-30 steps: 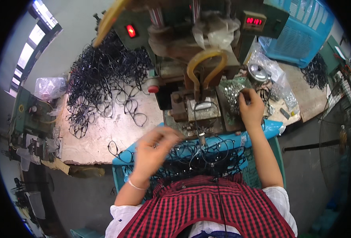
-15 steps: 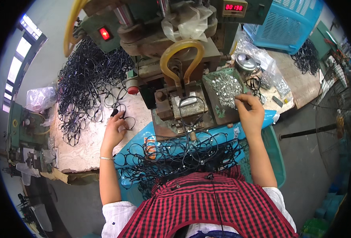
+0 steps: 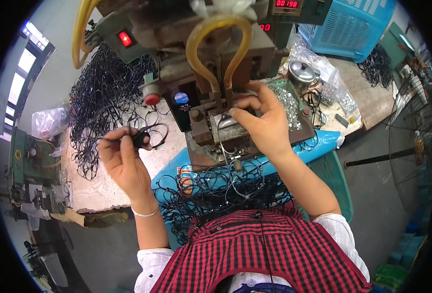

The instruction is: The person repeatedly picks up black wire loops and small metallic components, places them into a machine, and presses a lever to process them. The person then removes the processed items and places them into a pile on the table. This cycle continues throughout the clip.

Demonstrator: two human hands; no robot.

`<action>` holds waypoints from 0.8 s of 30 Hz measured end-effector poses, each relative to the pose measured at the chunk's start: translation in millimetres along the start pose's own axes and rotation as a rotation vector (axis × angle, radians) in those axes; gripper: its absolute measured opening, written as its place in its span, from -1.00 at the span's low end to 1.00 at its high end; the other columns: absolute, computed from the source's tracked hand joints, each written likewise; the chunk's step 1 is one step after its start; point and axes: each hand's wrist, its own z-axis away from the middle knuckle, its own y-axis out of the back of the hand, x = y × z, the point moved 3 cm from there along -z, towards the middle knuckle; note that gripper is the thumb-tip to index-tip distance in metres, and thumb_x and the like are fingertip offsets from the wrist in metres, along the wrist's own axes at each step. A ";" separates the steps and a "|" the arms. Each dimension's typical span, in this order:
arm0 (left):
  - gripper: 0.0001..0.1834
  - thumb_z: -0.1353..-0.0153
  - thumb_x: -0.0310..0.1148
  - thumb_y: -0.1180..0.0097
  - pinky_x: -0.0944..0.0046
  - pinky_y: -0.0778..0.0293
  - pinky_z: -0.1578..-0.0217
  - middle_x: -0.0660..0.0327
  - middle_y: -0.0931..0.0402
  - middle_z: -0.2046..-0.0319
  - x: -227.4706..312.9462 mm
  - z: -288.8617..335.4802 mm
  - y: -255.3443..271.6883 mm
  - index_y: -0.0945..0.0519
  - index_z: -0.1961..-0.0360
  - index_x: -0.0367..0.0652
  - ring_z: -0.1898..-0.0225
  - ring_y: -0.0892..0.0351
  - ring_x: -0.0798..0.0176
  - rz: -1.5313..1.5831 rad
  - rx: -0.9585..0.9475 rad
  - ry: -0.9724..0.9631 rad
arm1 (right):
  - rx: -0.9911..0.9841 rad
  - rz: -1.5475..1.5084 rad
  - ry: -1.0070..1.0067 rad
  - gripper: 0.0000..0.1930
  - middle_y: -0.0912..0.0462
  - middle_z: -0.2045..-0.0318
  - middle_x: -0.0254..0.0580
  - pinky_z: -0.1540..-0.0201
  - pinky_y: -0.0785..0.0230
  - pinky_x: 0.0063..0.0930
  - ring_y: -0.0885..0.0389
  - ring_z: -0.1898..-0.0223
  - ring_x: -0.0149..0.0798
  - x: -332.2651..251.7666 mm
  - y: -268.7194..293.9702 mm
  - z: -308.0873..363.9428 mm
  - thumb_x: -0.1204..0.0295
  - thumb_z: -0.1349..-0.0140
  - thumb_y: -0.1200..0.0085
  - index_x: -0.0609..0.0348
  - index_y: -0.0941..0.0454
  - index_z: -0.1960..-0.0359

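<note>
Fingers of the left hand pinch a small black piece on a thin black wire — held above the table, near the blue basket of tangled wires. Farther on, the right hand curls closed over the metal block of the machine — beyond lies a wire heap.

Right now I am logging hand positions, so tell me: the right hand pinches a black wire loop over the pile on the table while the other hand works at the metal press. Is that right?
Not quite. In the head view it is the left hand that pinches the black wire loop over the pile on the table; the right hand works at the metal press.
</note>
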 end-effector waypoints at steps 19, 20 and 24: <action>-0.79 0.04 -0.53 -0.35 0.34 -0.44 0.54 0.15 -0.75 0.13 16.0 29.1 -98.7 -0.67 0.31 -0.14 0.54 -0.51 0.30 -0.532 -0.775 -0.850 | 0.248 1.088 0.334 -0.86 -0.64 0.00 0.01 -0.10 -0.42 -0.03 -0.51 -0.21 0.09 68.1 107.3 11.1 0.42 -0.04 -0.36 0.05 -0.73 0.33; -0.79 0.04 -0.55 -0.33 0.33 -0.43 0.56 0.15 -0.76 0.15 14.2 29.0 -101.8 -0.66 0.31 -0.14 0.55 -0.52 0.29 -0.544 -0.783 -0.895 | 0.285 1.038 0.326 -0.87 -0.65 0.03 -0.02 -0.07 -0.44 -0.05 -0.54 -0.16 0.07 65.9 106.6 8.3 0.41 -0.04 -0.36 0.05 -0.73 0.35; -0.81 0.03 -0.43 -0.42 0.31 -0.61 0.37 0.21 -0.74 0.14 16.2 28.4 -101.9 -0.64 0.38 -0.10 0.44 -0.54 0.31 -0.585 -0.830 -0.880 | 0.308 1.091 0.223 -0.90 -0.67 0.19 -0.14 -0.01 -0.47 -0.15 -0.60 0.02 0.01 66.8 96.9 2.9 0.42 -0.05 -0.34 0.08 -0.72 0.39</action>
